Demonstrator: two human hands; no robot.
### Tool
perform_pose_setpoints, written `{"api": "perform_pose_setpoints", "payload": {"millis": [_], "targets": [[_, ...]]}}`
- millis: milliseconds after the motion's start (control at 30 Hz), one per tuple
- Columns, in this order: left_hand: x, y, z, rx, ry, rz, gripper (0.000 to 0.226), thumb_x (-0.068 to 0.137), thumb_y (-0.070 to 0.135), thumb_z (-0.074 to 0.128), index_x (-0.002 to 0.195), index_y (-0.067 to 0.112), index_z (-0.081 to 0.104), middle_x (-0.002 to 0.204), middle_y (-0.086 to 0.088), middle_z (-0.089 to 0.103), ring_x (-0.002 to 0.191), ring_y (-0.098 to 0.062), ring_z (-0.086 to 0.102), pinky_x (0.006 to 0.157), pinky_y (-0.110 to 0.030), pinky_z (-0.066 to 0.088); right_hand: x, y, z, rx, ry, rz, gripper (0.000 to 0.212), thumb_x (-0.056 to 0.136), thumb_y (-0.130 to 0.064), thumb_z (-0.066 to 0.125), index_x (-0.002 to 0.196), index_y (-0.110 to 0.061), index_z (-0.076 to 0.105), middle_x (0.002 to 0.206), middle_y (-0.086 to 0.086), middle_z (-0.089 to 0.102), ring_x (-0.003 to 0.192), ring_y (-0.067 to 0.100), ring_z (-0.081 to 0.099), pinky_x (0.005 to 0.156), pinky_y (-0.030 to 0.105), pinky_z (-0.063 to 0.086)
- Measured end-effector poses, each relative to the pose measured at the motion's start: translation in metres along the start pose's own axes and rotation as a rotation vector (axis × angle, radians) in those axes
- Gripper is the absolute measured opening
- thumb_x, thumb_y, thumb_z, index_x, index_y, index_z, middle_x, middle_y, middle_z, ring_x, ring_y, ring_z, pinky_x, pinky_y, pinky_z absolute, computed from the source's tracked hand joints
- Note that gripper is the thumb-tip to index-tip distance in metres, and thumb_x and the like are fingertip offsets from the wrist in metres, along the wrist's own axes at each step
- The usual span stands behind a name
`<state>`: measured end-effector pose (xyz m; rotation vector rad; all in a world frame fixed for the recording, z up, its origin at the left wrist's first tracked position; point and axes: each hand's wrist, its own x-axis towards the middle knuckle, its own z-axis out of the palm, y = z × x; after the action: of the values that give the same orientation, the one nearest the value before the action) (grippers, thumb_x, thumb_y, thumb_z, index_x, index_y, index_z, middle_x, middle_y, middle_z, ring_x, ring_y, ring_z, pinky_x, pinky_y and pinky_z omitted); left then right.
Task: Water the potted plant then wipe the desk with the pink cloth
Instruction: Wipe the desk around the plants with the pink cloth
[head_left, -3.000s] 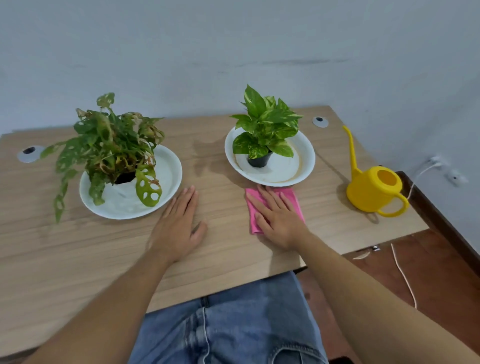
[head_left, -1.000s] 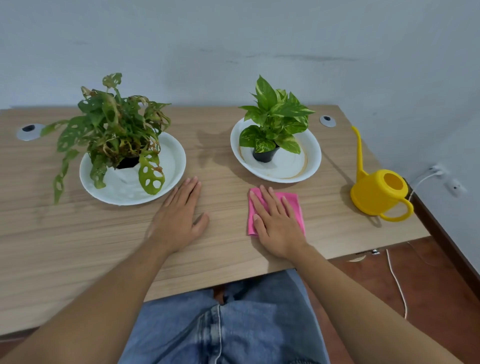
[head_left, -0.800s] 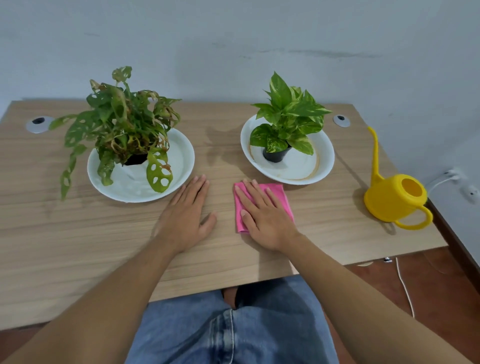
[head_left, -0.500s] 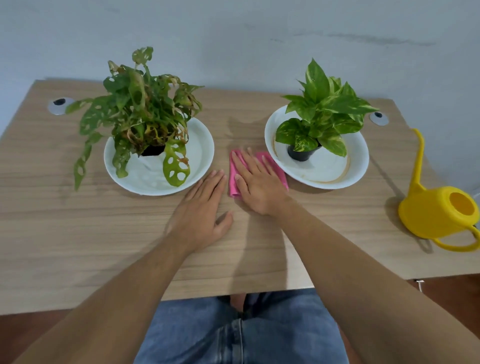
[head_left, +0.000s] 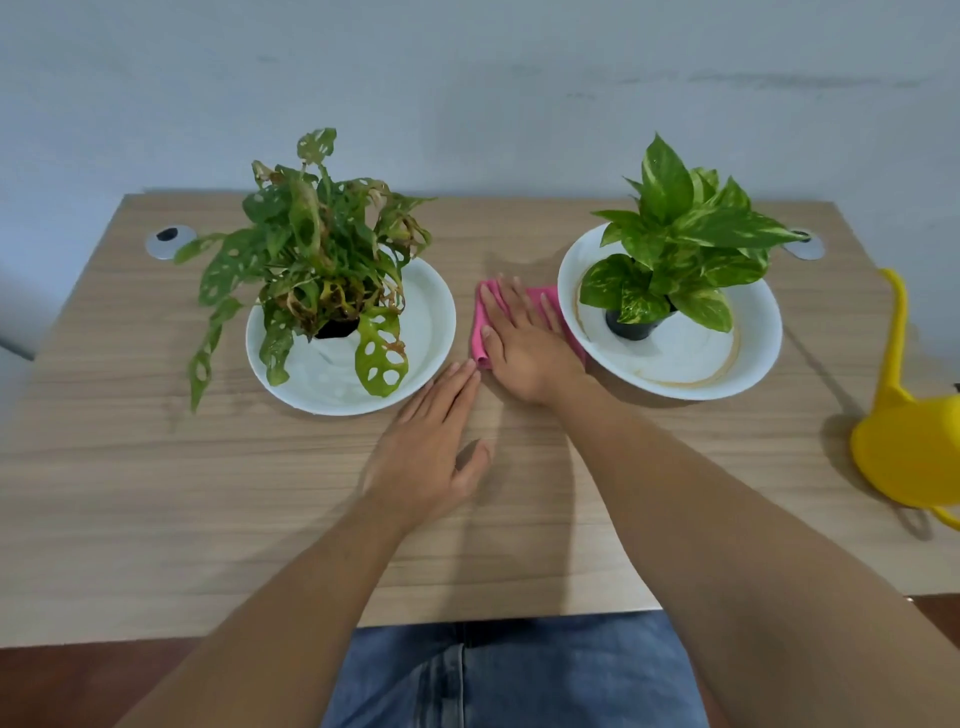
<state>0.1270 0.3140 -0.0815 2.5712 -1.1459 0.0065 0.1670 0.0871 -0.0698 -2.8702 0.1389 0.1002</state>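
Between the two white dishes, toward the back half of the desk (head_left: 156, 499), lies the pink cloth (head_left: 480, 332), flat on the wood and folded, its left edge and a far corner visible. Right hand (head_left: 524, 345): spread flat, palm down, fingers extended and slightly apart, pressing on the cloth and covering most of it; not gripping. Left hand (head_left: 434, 447): flat on the bare wood just nearer than the cloth, palm down, fingers together and extended, thumb out to the side, holding nothing; its fingertips lie close to the cloth's near-left corner.

Right dish (head_left: 748, 364): white, shallow, a brown ring stain on its floor; it bears a small black pot (head_left: 631, 327) with a variegated green-and-yellow leafy plant (head_left: 685, 239). The cloth's right edge lies just beside this dish's rim.

Left dish (head_left: 426, 322): white, shallow; it bears a plant with holed leaves (head_left: 317, 244), several browned, some trailing over the rim to the left.

Yellow watering can (head_left: 904, 447): near the right edge of the desk, upright, spout rising toward the back, partly cut by the frame.

Grey cable grommets: one at the back-left corner (head_left: 169, 241), one at the back-right (head_left: 808, 249), partly behind leaves.

Near edge: blue denim (head_left: 509, 675) on the person's lap.
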Motion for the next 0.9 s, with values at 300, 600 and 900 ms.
{"api": "perform_pose_setpoints", "payload": {"millis": [300,600,900], "targets": [[-0.002,0.002,-0.001,-0.101,0.041,-0.048,0.064,0.114,0.033,0.034,0.173,0.009,0.032,0.182,-0.003,0.027,0.171,-0.012,0.015,0.139,-0.034,0.010,-0.065,0.000,0.009,-0.056,0.035,-0.025,0.065,0.114,-0.047,0.010,0.174,-0.029,-0.005,0.181,-0.007,-0.012,0.166,0.010,-0.016,0.134,0.045,-0.008],[-0.005,-0.001,0.005,0.011,0.055,0.035,0.067,0.109,0.023,0.038,0.172,0.002,0.029,0.183,-0.013,0.024,0.171,-0.024,0.017,0.138,-0.047,0.020,-0.144,-0.013,0.022,-0.108,0.086,-0.007,0.062,0.117,-0.045,0.015,0.174,-0.028,-0.001,0.182,-0.005,-0.006,0.166,0.010,-0.013,0.135,0.047,0.002],[-0.004,-0.001,0.007,0.034,0.097,0.024,0.068,0.107,0.022,0.041,0.171,0.001,0.031,0.181,-0.015,0.027,0.170,-0.026,0.022,0.138,-0.045,0.021,-0.127,-0.012,0.022,-0.114,0.058,-0.015,0.063,0.116,-0.045,0.016,0.174,-0.030,-0.003,0.182,-0.006,-0.007,0.167,0.012,-0.012,0.135,0.050,0.006]]}}
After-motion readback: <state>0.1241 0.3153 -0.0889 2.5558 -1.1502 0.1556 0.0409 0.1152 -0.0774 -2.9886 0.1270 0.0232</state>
